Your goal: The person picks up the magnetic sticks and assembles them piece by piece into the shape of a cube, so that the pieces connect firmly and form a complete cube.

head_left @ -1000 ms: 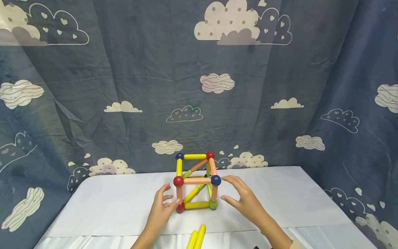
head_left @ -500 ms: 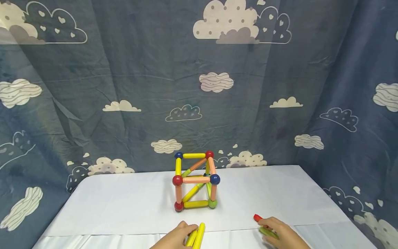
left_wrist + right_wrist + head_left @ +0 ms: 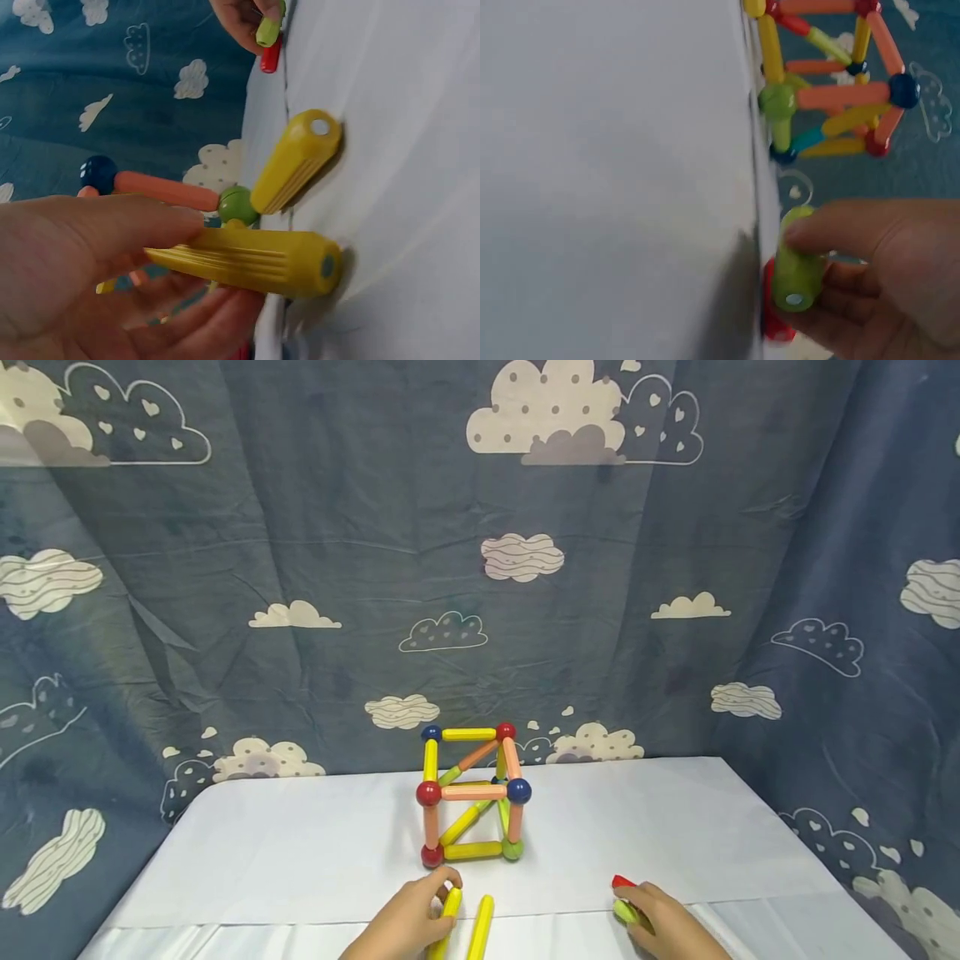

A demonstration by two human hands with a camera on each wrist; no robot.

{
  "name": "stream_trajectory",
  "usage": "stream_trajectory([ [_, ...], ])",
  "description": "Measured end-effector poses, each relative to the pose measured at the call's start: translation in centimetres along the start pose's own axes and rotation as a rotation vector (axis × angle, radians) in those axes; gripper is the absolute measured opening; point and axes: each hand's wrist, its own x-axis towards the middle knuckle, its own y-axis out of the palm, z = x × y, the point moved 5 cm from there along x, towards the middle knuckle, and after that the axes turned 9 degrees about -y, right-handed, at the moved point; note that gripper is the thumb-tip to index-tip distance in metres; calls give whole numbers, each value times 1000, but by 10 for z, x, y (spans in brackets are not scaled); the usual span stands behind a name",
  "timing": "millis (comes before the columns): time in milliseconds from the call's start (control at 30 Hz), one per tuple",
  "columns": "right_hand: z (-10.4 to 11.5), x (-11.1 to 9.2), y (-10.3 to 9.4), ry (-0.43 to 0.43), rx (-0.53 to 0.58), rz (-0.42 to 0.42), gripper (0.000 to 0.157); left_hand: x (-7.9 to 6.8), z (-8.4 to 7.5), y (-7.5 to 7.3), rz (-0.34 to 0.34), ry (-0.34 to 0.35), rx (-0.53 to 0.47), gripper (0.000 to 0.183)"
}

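My left hand (image 3: 405, 917) pinches a yellow magnetic rod (image 3: 448, 917) between thumb and fingers, low over the front of the table. A second yellow rod (image 3: 482, 928) lies just to its right; its metal end shows in the left wrist view. To the right, my right hand (image 3: 671, 925) grips a light green rod (image 3: 796, 274) with the thumb across it. A red rod (image 3: 778, 324) lies right beside the green one, partly behind it. Beyond both hands stands a cube frame (image 3: 472, 792) of coloured rods and red, blue and green balls, untouched.
White cloth covers the table (image 3: 315, 843), with a seam running across near the front. A dark blue curtain (image 3: 360, 560) with cloud prints hangs behind and along the sides.
Both hands have left the sides of the cube frame and come down to the loose rods. The left has drawn one yellow rod leftward, away from the other; the right has taken the green rod.
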Motion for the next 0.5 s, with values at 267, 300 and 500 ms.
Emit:
stream_trajectory([
  [267, 50, 32, -2, -198, 104, -121, 27, -9, -11, -30, -331, 290, -232, 30],
  [300, 56, 36, -1, -216, 104, -148, 26, -10, -11, -32, -377, 311, -240, 28],
  [500, 82, 66, 7, -296, 58, -268, 30, -8, -9, -35, -509, 377, -399, 28],
])
